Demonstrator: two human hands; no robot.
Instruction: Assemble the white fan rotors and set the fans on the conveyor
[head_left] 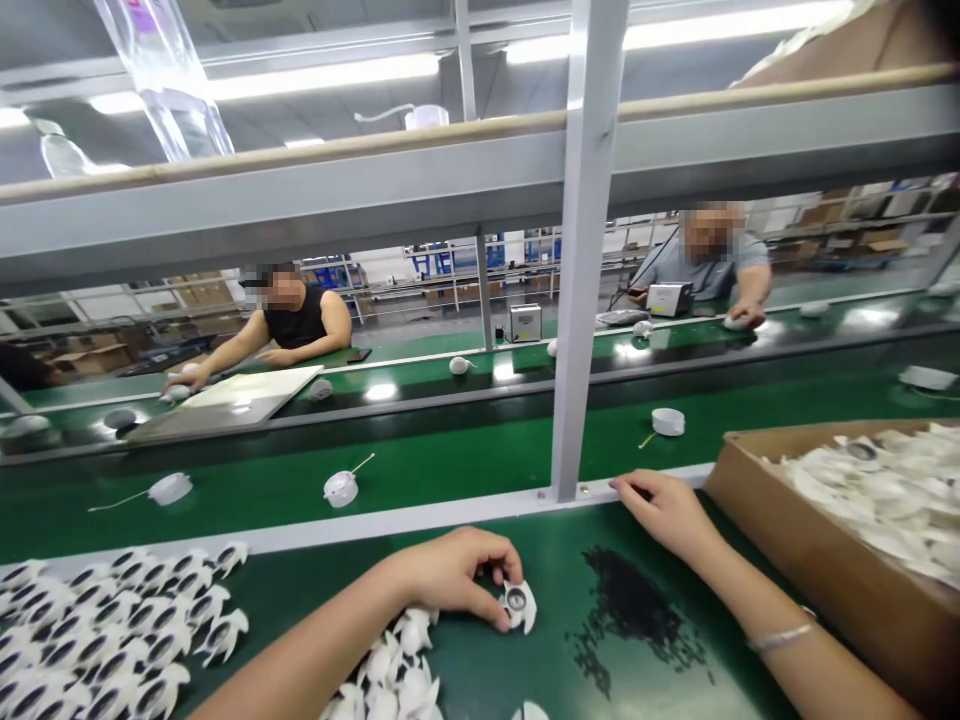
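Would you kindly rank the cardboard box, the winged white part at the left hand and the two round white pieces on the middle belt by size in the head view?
1. Cardboard box.
2. Winged white part and two round white pieces: alike, and nearness makes ranking unsure.

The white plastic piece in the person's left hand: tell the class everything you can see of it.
The white plastic piece looks moulded, with pointed, fin-like lobes around a round centre that holds a dark ring and a glossy middle. It looks clean and unbroken. The fingertips of the left hand grip it at its edge, holding it tilted over the green belt. A heap of similar pieces lies just beside it.
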